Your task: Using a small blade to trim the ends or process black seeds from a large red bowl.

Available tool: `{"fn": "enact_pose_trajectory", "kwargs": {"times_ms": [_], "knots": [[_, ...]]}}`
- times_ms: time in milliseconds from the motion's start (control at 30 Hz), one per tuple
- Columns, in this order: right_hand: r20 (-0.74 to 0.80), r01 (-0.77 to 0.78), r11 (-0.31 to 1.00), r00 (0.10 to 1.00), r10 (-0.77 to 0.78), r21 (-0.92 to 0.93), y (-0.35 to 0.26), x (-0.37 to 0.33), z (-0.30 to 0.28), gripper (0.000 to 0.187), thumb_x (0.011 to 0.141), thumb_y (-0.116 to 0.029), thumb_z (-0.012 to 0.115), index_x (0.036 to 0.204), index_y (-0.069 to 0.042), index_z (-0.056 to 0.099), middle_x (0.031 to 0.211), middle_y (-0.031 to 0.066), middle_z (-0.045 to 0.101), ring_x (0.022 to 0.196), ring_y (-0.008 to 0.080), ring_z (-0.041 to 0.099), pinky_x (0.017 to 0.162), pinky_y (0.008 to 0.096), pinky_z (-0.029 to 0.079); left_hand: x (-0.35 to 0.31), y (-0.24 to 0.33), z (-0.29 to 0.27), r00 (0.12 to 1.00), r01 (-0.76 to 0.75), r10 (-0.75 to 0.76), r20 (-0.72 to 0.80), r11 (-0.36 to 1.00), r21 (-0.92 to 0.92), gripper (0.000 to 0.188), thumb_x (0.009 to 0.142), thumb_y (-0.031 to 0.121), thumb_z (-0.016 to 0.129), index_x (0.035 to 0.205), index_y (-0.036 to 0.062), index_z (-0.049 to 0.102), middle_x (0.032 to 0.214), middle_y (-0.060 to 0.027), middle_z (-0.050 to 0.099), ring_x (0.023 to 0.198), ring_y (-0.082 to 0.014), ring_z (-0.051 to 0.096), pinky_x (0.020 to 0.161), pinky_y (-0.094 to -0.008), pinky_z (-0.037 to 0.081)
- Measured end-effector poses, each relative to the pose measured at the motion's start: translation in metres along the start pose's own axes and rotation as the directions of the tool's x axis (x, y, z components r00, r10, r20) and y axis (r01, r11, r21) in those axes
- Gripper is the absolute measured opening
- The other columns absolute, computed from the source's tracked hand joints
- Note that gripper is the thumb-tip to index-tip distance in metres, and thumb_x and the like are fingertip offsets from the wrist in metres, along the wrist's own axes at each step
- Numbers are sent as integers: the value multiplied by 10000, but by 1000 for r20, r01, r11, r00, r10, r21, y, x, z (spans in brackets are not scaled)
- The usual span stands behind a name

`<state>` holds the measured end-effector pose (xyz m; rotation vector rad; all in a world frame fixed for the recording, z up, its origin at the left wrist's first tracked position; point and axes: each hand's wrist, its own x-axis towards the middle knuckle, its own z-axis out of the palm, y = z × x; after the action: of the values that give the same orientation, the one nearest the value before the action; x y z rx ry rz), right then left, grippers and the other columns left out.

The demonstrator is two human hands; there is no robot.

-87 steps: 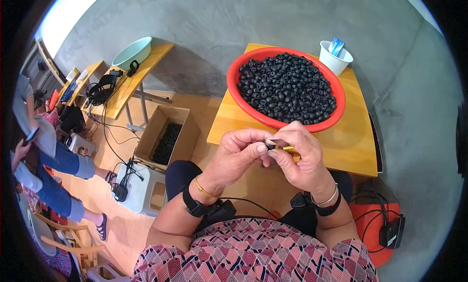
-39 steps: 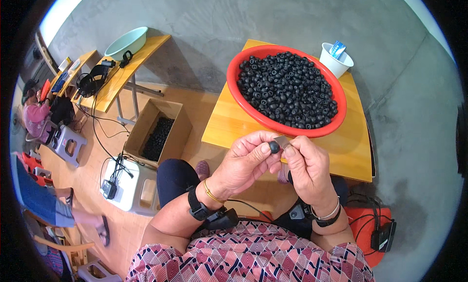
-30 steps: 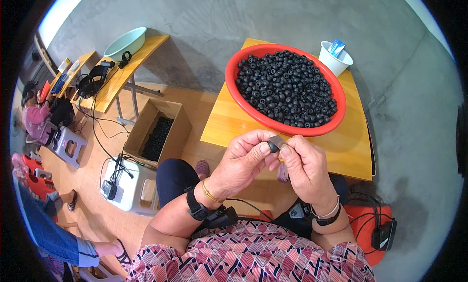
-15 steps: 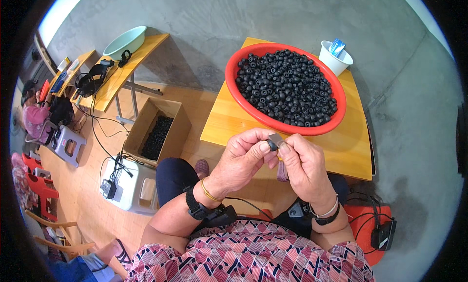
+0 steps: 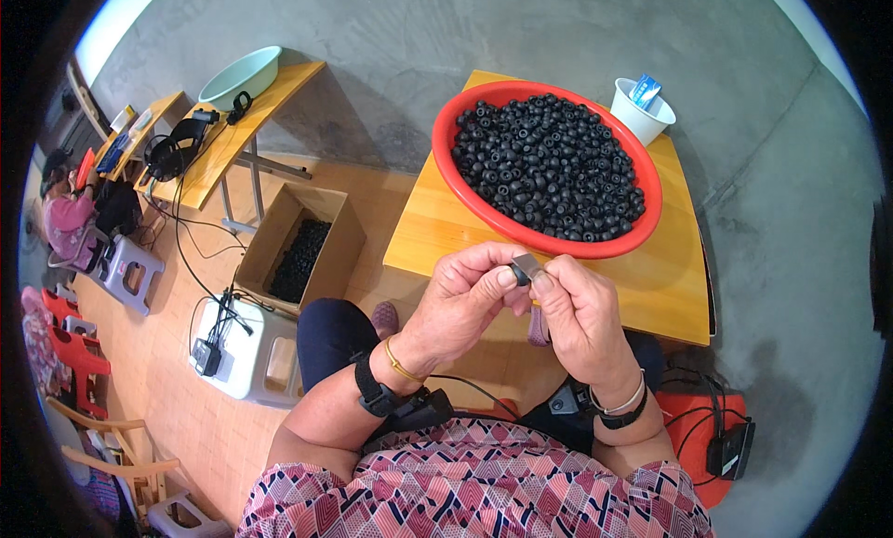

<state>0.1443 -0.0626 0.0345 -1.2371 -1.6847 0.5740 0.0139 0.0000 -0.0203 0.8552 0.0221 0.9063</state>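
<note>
My left hand [image 5: 460, 301] pinches a small black ring-like piece [image 5: 519, 275] between thumb and fingers. In my right hand [image 5: 584, 310] is a short, flat metal blade [image 5: 528, 264], gripped by thumb and forefinger and laid against the black piece. A purplish strap [image 5: 539, 326] hangs below the right fingers; what it belongs to is mostly hidden. Just beyond both hands, a red basin [image 5: 537, 241] heaped with small black pieces [image 5: 549, 166] rests on a yellow wooden table [image 5: 433, 229].
A white tub [image 5: 640, 121] with a blue-and-white packet stands behind the basin. Left of me are a cardboard box [image 5: 337, 250] of black pieces, a white stool [image 5: 244, 357] with cables, and another table with a pale green basin [image 5: 244, 78]. A person [image 5: 70, 217] sits far left.
My hands keep almost the same pose, blade against the black piece. At the lower left, another person's leg and sandalled foot have gone from view, and a stool shows there.
</note>
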Motion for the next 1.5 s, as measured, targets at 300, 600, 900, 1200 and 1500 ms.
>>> {"fn": "enact_pose_trajectory", "kwargs": {"times_ms": [300, 600, 900, 1200, 1500], "knots": [[129, 37, 997, 991, -29, -64, 2, -3, -1, 129, 851, -99, 487, 805, 20, 503, 710, 119, 540, 644, 227, 559, 560, 288, 417, -1, 12, -1, 1000, 6, 1, -25, 961, 276, 193, 849, 137, 535, 987, 5, 563, 896, -35, 578, 727, -82, 517, 670, -226, 442], [26, -100, 945, 995, 97, 311, 2, -4, 3, 167, 887, -83, 434, 788, 22, 517, 668, 75, 586, 612, 115, 571, 564, 229, 443, 0, 10, -1, 994, 97, -83, 77, 975, -200, 195, 853, 107, 507, 1031, 28, 531, 885, -50, 585, 740, -122, 532, 634, -245, 422], [2, -21, 990, 1000, 21, 138, -2, 1, 4, 147, 875, -48, 435, 774, 27, 510, 671, 89, 570, 598, 145, 584, 540, 245, 456, 0, 7, -3, 995, 95, -89, 42, 982, -163, 197, 868, 125, 494, 1035, 31, 536, 890, -55, 573, 732, -135, 521, 663, -251, 441], [0, 14, 998, 1000, -14, 61, 5, 1, 4, 160, 875, -54, 436, 746, 24, 489, 646, 111, 544, 571, 190, 569, 521, 279, 441, -1, 5, -3, 999, 44, -44, 6, 998, -42, 188, 866, 123, 500, 1024, 31, 543, 872, -34, 565, 730, -111, 508, 662, -247, 437], [1, 19, 998, 1000, -19, 53, 4, 1, 5, 168, 879, -71, 440, 751, 25, 493, 644, 110, 543, 577, 192, 565, 526, 282, 440, -1, 3, -4, 1000, 23, -23, 4, 1000, -20, 187, 869, 112, 493, 1027, 26, 542, 857, -27, 559, 723, -110, 503, 665, -250, 439]]}}
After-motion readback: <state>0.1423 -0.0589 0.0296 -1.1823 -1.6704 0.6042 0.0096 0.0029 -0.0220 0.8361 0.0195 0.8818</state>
